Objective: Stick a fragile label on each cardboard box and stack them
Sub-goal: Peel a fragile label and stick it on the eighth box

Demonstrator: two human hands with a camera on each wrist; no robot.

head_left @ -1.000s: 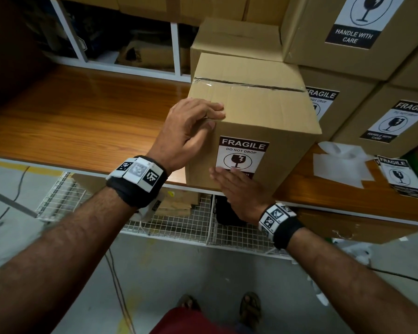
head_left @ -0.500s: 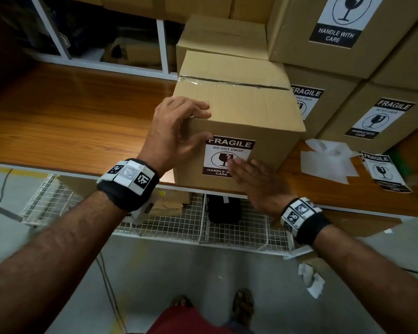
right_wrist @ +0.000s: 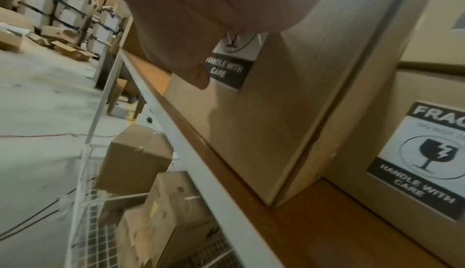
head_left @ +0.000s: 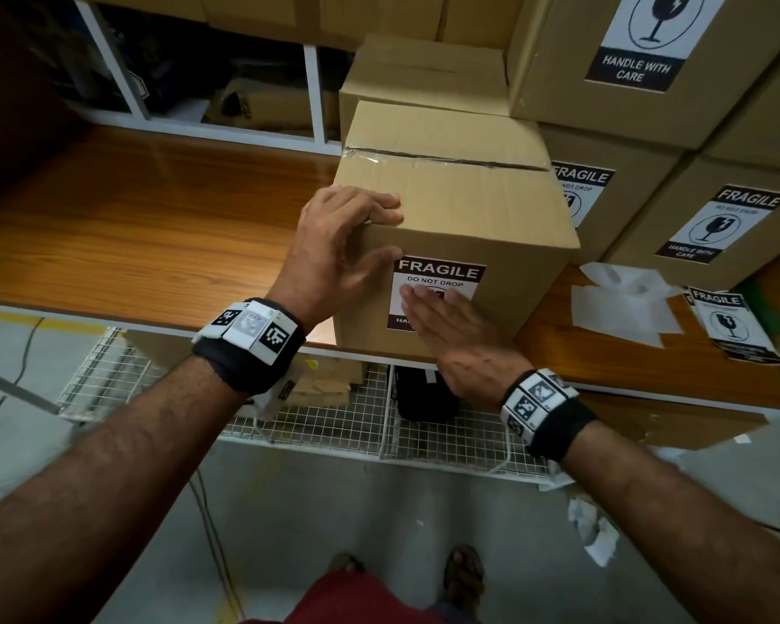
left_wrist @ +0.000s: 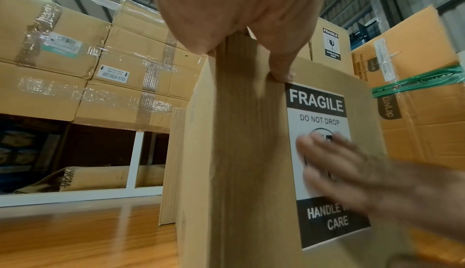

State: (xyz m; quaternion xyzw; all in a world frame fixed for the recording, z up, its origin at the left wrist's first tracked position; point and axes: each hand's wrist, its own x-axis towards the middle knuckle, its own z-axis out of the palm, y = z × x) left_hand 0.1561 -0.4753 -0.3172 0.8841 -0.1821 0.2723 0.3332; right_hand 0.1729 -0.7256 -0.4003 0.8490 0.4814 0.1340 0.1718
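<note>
Two hands working on one box (head_left: 464,209) sitting at the table's (head_left: 154,245) near edge: left hand (head_left: 338,249) clamping its top corner, right hand (head_left: 451,326) pressing flat, fingers straight, on the label (head_left: 442,274).

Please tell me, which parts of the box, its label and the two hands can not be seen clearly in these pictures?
- Fragile label: in the head view, the right hand covers its glass symbol and most of the bottom line.
- Right hand fingers: blurred in the left wrist view.
- Left hand: in the left wrist view only palm and thumb show; the cardboard box hides the fingers.
- Box contents: hidden, the flaps are taped.
</note>
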